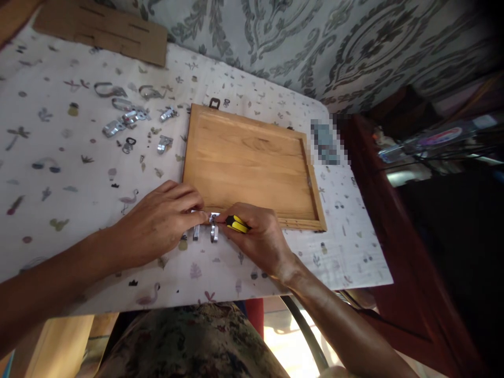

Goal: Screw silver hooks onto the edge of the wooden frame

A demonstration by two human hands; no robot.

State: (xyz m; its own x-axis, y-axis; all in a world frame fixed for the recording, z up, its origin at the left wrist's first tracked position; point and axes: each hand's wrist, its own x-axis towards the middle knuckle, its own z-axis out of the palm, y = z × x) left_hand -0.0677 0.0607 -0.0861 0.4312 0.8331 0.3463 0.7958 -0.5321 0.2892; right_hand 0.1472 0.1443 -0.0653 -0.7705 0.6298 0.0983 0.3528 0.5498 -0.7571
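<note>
A shallow wooden tray (252,157) lies flat on a table with a patterned white cloth (59,184). At the tray's near edge my left hand (157,223) pinches a small metal bracket (213,224) against the wood. My right hand (262,239) is closed round a screwdriver with a yellow and black handle (236,223), its tip at the bracket. A second metal piece (196,231) sticks out just below my left fingertips.
Several loose metal brackets and hooks (126,118) are scattered on the cloth at the back left. A piece of cardboard (102,26) lies at the far edge. A dark wooden piece of furniture (394,220) stands right of the table, and a patterned fabric (315,42) hangs behind.
</note>
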